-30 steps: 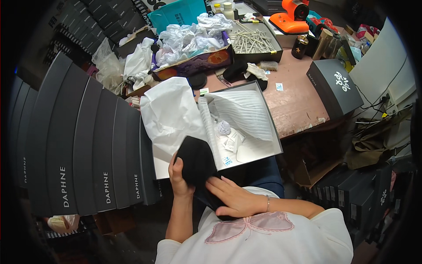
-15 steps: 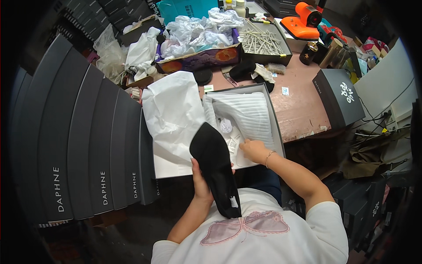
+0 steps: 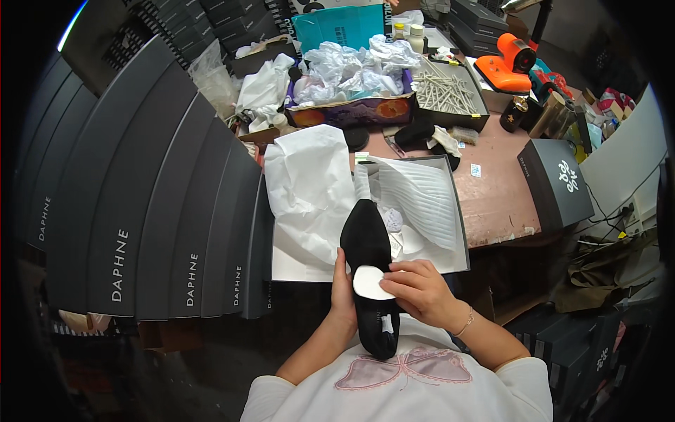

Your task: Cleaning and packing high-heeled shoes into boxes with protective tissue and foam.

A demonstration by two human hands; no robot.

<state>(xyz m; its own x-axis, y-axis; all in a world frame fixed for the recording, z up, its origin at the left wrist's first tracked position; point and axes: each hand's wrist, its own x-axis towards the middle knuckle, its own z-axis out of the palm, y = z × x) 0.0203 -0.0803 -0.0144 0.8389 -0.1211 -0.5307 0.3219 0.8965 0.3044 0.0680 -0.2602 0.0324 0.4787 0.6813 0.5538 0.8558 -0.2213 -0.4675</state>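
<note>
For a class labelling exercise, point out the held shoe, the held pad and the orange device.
Held shoe [image 3: 366,235]: head view, front part.
Held pad [image 3: 368,283]: head view, middle of its white face.
Orange device [image 3: 502,76]: head view, base.

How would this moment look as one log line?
left hand: holds black shoe | right hand: pinches white pad over shoe | open box: beyond hands, white wrapping inside

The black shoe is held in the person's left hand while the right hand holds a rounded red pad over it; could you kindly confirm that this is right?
Not quite: the rounded pad is white, not red, as the head view shows. The left hand does hold the black shoe, and the right hand holds the pad over it.
</note>
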